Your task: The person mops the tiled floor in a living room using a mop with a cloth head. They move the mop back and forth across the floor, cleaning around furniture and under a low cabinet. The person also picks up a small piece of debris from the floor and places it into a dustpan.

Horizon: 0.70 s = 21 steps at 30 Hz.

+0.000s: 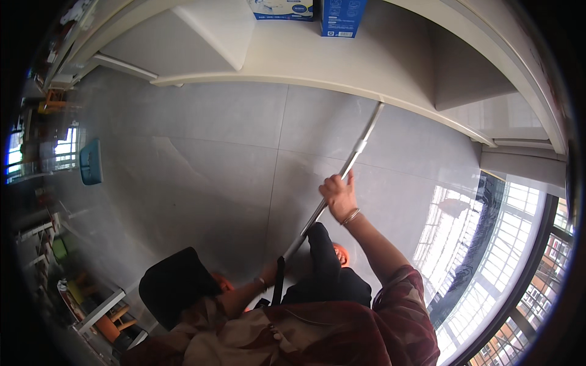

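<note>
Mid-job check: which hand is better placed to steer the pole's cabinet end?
Probably the right hand: it grips the pole farther up, closer to the cabinet. The left hand is down by the pole's near end.

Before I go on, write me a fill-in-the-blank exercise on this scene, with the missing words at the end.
1. The right hand, gripping the silver pole, is ____ (nearer to/farther from) the cabinet than the left hand.
2. The blue tub lies toward the picture's ____ edge.
3. Inside the cabinet, ____ boxes are visible.
4. The floor tiles are coloured ____.

Missing words: nearer to; left; two; grey.
</note>
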Each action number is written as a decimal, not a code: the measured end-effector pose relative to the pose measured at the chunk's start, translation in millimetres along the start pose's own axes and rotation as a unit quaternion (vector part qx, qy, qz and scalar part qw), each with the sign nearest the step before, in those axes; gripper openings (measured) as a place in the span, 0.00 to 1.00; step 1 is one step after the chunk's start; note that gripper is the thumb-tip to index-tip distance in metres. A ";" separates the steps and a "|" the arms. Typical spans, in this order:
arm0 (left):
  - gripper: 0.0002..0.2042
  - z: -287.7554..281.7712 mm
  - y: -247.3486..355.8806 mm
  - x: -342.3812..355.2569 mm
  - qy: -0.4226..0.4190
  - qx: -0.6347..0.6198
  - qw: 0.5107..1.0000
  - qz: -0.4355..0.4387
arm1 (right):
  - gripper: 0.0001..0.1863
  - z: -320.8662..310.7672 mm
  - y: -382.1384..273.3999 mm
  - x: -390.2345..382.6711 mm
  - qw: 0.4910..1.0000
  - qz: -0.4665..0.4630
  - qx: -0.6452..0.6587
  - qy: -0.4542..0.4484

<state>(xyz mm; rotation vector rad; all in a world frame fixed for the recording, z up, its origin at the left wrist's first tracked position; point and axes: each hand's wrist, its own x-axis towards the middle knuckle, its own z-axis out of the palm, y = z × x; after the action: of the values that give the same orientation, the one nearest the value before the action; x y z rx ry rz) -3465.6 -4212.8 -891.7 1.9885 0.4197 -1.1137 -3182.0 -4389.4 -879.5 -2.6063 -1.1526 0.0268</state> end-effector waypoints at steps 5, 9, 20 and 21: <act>0.24 -97.5 55.4 86.4 0.121 -0.011 0.986 0.118 | 0.04 6.4 82.2 42.6 0.986 0.104 -0.098 0.091; 0.22 -169.2 96.8 110.4 0.114 -0.019 0.983 0.145 | 0.01 -10.1 108.2 91.4 0.983 0.136 -0.071 0.100; 0.15 -36.8 24.7 10.2 0.128 -0.139 0.982 0.025 | 0.03 9.2 19.3 55.1 0.996 -0.028 -0.084 -0.030; 0.16 -11.7 13.2 -4.1 0.104 -0.145 0.984 -0.003 | 0.04 0.9 -0.7 43.3 0.991 -0.045 -0.068 -0.107</act>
<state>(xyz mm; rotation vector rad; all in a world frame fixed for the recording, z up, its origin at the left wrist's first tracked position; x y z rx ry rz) -3453.3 -4211.6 -878.5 1.8491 0.6591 -0.7982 -3153.3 -4357.2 -875.9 -2.7186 -1.3887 0.2214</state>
